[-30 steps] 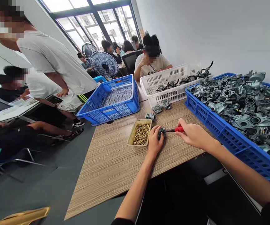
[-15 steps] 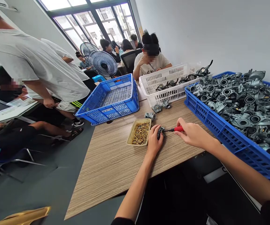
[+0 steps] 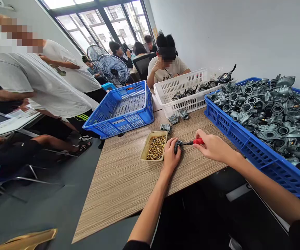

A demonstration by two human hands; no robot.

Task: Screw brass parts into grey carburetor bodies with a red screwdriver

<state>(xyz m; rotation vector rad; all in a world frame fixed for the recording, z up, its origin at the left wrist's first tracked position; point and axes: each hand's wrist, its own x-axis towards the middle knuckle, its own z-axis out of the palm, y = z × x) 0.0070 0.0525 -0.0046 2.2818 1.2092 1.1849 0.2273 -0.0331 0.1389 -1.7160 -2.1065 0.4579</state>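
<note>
My left hand [image 3: 172,154] is closed around a small dark metal carburetor body [image 3: 178,146], holding it on the wooden table [image 3: 123,180]. In my right hand [image 3: 213,147] is a screwdriver [image 3: 198,141] with a red handle, lying nearly level. Its dark shaft points left and its tip meets the part; the exact contact point is too small to see. Just left of my left hand stands a cream plastic tub [image 3: 142,154] with many small brass pieces [image 3: 156,147]. Beyond the tub sits a loose carburetor body [image 3: 165,128], with two more [image 3: 173,119] near the white crate.
A blue crate [image 3: 243,142] heaped with carburetor bodies stands on the right. At the back are a white crate [image 3: 174,111] with several assembled carburetors and another blue crate [image 3: 118,128]. A person [image 3: 165,66] sits opposite; others stand at left near a fan [image 3: 113,69].
Both hands keep their places, with the screwdriver still against the part. At left, the standing person in the light shirt has shifted, showing more of another person behind.
</note>
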